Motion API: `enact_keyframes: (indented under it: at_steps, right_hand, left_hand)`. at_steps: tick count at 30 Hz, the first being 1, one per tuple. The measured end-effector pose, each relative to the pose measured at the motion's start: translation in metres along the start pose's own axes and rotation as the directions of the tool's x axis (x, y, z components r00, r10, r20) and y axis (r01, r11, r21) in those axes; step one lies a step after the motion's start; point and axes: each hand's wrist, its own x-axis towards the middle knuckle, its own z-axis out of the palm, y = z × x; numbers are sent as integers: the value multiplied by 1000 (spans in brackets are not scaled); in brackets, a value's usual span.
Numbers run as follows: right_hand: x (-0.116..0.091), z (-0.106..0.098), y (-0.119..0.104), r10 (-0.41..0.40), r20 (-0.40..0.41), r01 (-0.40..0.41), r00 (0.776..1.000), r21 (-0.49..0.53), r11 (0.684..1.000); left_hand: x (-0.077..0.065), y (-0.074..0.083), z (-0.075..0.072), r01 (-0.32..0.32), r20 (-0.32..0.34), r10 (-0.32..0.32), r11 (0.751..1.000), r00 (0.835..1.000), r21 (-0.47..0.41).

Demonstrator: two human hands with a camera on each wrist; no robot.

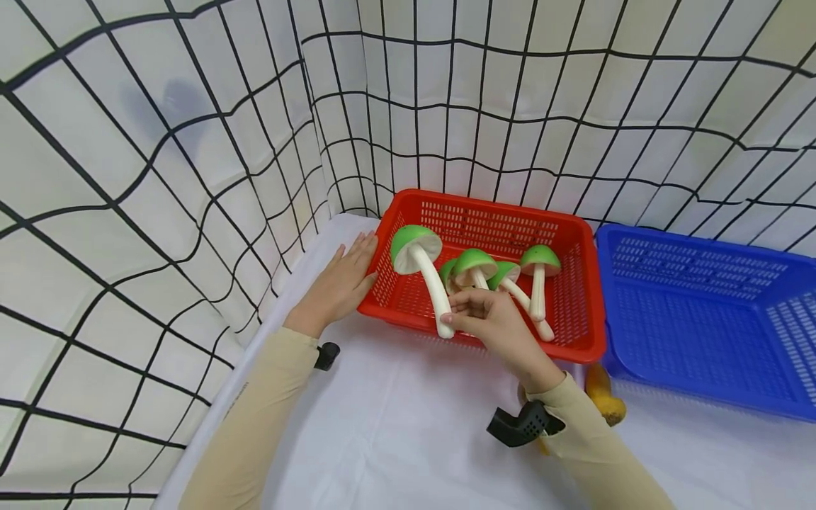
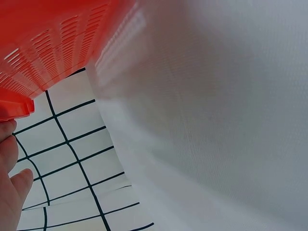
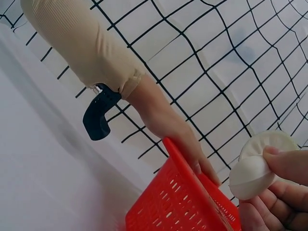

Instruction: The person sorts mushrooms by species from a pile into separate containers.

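My right hand (image 1: 500,322) pinches a toy mushroom (image 1: 433,287) by the lower end of its white stem, over the front left of the red basket (image 1: 589,283). The mushroom's green cap points up and to the left. In the right wrist view the stem's blunt end (image 3: 250,178) sits between thumb and fingers. My left hand (image 1: 347,280) rests with extended fingers on the basket's left rim; only part of it (image 2: 12,178) shows in the left wrist view. Several more green-capped mushrooms (image 1: 538,283) lie inside the basket, some partly hidden behind my right hand.
A blue basket (image 1: 695,340) stands against the red one's right side. A yellow-brown rounded thing (image 1: 605,397) lies on the white cloth (image 1: 395,418) beside my right forearm, partly covered. Black grid netting (image 1: 510,106) over white sheeting rises behind and at left.
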Motion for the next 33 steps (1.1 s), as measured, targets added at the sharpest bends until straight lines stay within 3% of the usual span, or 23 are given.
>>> enact_keyframes:
  at_steps: [7,14,22,33]
  right_hand:
    - [14,-3,1,26,-56,-30,998,-70,997]
    - [24,-5,4,-29,-103,8,994,-202,979]
    - [27,-9,6,-59,-153,-9,986,-409,912]
    - [27,-5,6,-75,-141,-1,987,-477,879]
  left_hand:
    - [-1,0,0,4,6,-4,1000,1000,4]
    - [-1,-1,1,2,3,-2,1000,1000,-4]
    - [0,0,-1,-6,-1,6,1000,1000,10]
    - [-1,0,0,7,13,-7,1000,1000,14]
